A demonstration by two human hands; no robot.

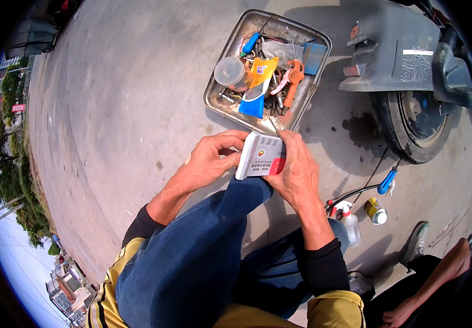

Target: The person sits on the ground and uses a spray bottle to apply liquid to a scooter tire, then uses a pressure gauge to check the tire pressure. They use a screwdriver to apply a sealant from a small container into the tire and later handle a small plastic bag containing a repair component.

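Note:
A small flat white-and-grey box (263, 156) with a red corner is held up above my raised knee. My left hand (212, 158) pinches its left edge between thumb and fingers. Around its right side wraps my right hand (298, 172), with the thumb near the red corner. Just beyond my hands a worn metal tray (214, 93) lies on the ground. In it are a clear plastic tub (231, 73), a yellow-and-blue packet (260, 82), an orange-handled tool (293, 82), a blue-handled tool (251, 44) and many small metal parts.
At the right stands a scooter, its rear wheel (416, 126) on the concrete. Near my right knee are a spray bottle (350, 225), a yellow can (376, 211) and a blue-handled tool (387, 181) beside a black hose. Another person's arm (430, 284) and shoe (415, 243) show at lower right.

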